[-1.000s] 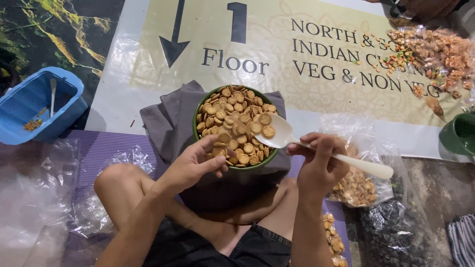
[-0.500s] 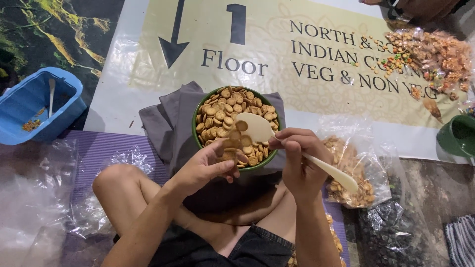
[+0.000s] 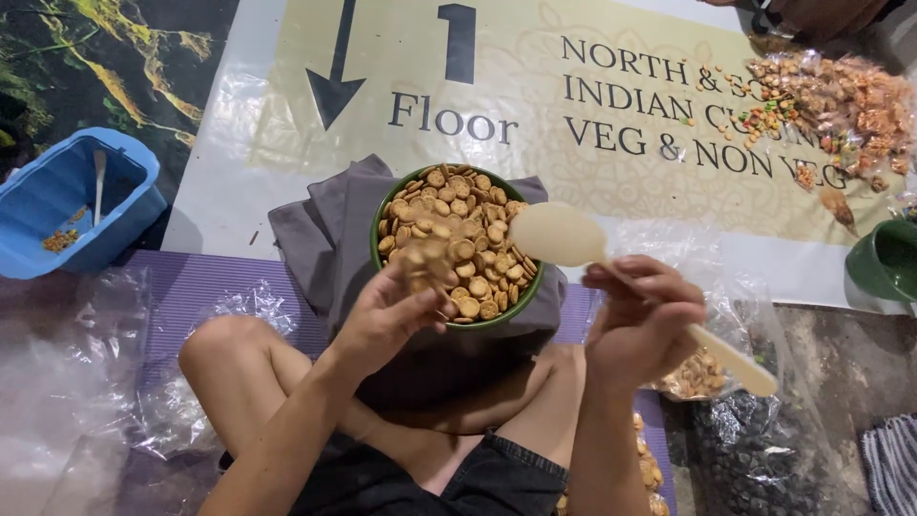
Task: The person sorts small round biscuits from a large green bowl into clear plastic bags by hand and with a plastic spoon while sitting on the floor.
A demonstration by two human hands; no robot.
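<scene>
Head view looks down on a seated person with a round dark-green bowl (image 3: 382, 250) heaped with small round tan biscuits (image 3: 466, 222), resting on a folded grey cloth (image 3: 310, 229) just in front of the crossed legs. The biscuits look light, dry and brittle, so they would crumble under a hard pinch and scatter if tipped; a loose cupped hold or a scoop suits them better than a squeeze. The bowl looks stiff and fairly heavy when full, best taken by its rim or from beneath.

The left hand (image 3: 387, 320) is at the near rim of the bowl, its grip half closed with fingers curled upward around a small clump of biscuits, touching the heap. The right hand (image 3: 642, 315) has its grip wrapped firmly round the handle of a pale cream plastic spoon (image 3: 559, 234), whose broad shallow scoop hovers over the bowl's right edge and looks empty. The spoon seems light and rigid, and is held mid-handle.

Crinkled clear plastic bags (image 3: 712, 368), some holding more biscuits, lie to the right on the floor, and a blue rectangular plastic tub (image 3: 134, 205) sits well apart at the left.
</scene>
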